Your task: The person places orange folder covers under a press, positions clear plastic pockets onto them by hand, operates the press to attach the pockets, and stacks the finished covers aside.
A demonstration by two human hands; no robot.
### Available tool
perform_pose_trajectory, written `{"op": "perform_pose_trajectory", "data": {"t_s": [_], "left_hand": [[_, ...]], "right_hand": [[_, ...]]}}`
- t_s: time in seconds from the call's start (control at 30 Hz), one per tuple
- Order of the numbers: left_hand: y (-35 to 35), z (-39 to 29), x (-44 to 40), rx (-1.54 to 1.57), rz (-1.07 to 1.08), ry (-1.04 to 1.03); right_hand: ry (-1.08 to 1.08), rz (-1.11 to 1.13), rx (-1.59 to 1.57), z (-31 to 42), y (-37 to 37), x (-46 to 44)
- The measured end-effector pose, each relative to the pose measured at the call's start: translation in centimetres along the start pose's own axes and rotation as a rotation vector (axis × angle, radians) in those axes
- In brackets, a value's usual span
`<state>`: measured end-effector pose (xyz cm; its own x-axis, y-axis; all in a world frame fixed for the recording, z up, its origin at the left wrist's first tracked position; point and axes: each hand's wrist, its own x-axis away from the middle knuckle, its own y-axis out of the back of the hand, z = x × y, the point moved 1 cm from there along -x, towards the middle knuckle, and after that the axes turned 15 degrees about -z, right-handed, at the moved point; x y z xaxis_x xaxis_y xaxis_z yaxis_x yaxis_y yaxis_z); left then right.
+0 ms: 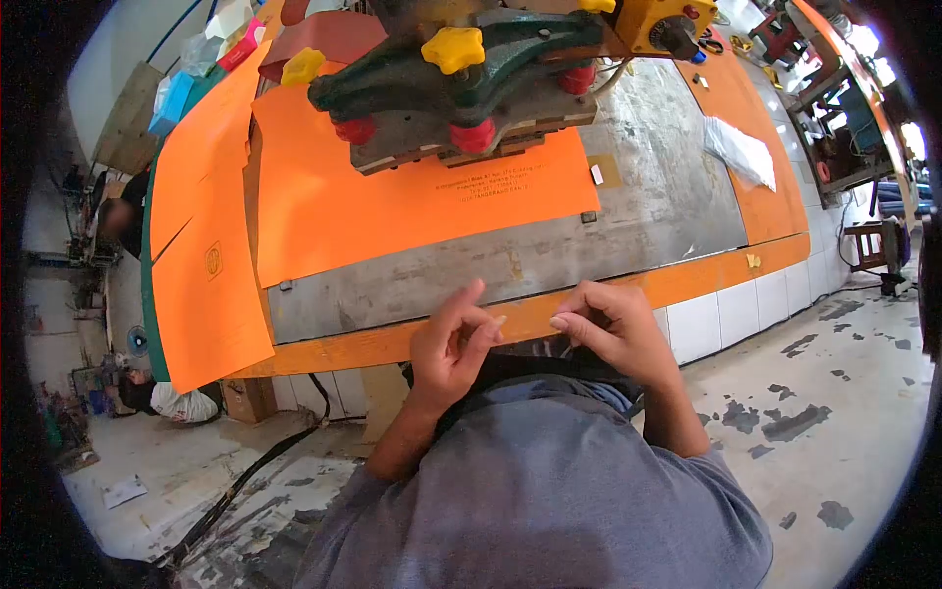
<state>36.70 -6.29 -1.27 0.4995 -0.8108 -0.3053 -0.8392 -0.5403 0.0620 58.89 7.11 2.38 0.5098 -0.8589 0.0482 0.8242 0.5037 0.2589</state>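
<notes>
My left hand (453, 346) is raised over the front edge of the table, its index finger stretched out and the other fingers loosely bent, with nothing visible in it. Facing it, my right hand (616, 332) has thumb and index fingertip pressed together; whatever might be between them is too small to make out. Beyond both hands an orange sheet (343, 211) with dark printed lines lies on the grey metal plate (392, 304). Over the sheet's far part stands a dark green press head (530, 49) with yellow star knobs and red fittings, its underside partly hiding the sheet.
Further orange sheets (201, 255), one bearing a small emblem, lie at the left and overhang the table edge. A clear plastic bag (738, 152) rests at the right. A yellow control box (667, 27) is beside the press. The orange wooden table edge (706, 280) runs across the front.
</notes>
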Motion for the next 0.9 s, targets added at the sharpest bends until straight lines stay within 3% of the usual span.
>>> {"op": "perform_pose_trajectory", "data": {"t_s": [0.13, 0.23, 0.47, 0.67, 0.9], "left_hand": [[0.6, -0.9, -0.8, -0.195, 0.059, -0.265], [0.6, -1.6, -1.4, -0.187, 0.094, -0.336], [0.5, -1.3, -1.3, -0.157, 0.035, -0.27], [0.4, -1.4, -1.6, -0.239, 0.157, -0.371], [-0.2, -1.1, -1.7, -0.23, 0.167, -0.384]], "right_hand": [[-0.019, 0.043, 0.005, 1.0, -0.2, 0.0], [-0.023, 0.092, 0.013, 1.9, 0.1, 0.0], [-0.015, 0.094, 0.054, 2.1, 0.2, -0.1], [-0.036, 0.006, 0.004, 0.9, 0.4, -0.2], [0.011, 0.068, 0.032, 1.6, 0.8, -0.2]]}}
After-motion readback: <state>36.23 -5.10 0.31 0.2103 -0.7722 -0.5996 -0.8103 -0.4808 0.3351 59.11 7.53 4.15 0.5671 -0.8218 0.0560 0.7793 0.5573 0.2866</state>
